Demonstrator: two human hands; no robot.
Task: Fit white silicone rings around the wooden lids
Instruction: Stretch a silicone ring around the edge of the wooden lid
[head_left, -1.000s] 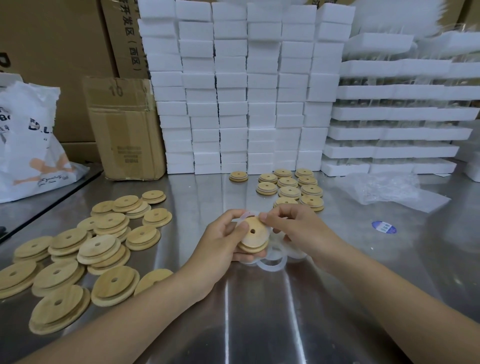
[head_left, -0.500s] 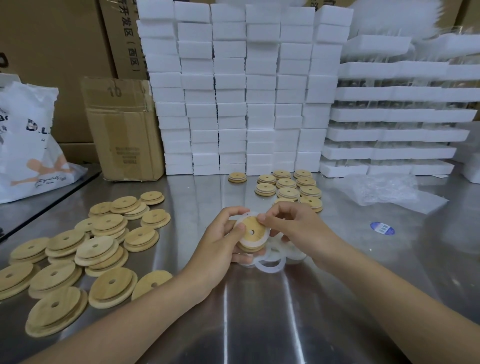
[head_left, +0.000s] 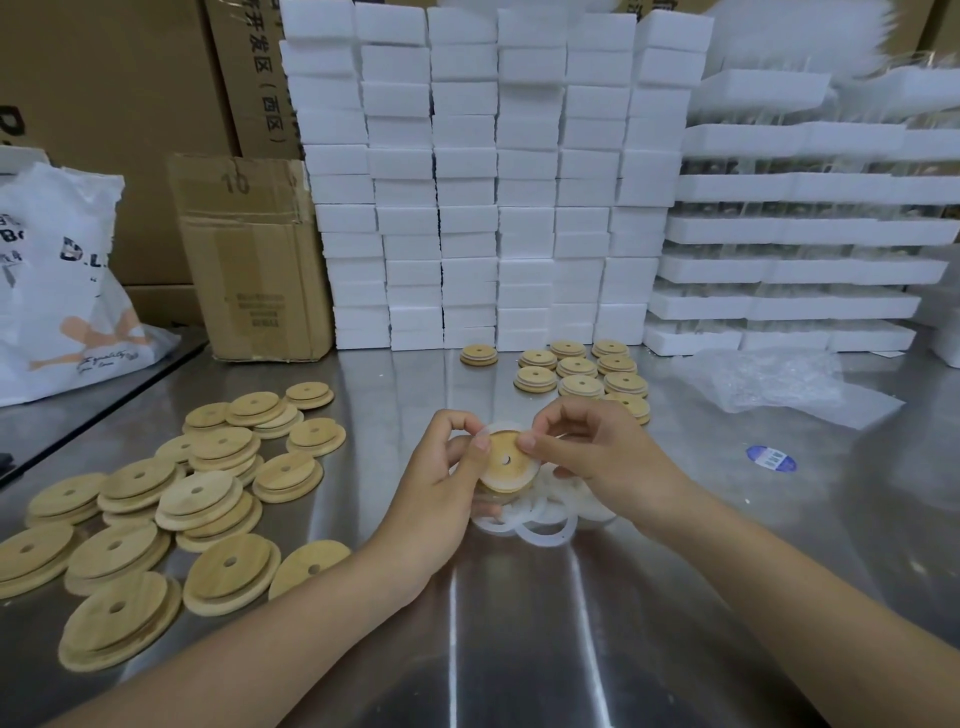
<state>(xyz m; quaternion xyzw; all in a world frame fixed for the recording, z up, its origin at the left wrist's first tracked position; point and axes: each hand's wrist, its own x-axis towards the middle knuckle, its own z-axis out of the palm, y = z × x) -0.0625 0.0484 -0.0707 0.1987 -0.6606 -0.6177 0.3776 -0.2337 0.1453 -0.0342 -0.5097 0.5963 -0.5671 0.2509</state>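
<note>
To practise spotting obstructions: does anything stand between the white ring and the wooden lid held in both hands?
Nothing visible does. Left hand and right hand pinch the wooden lid directly; the white ring lies against its far rim. Loose rings lie underneath, clear of it.

Even, dim overhead light; streaky glare on steel table (head_left: 519, 649); wide-angle bowing, softness at edges.

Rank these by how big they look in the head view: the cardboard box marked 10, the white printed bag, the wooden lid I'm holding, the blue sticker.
1. cardboard box and white bag: about alike, bag cropped, so unranked.
2. wooden lid.
3. blue sticker.
</note>
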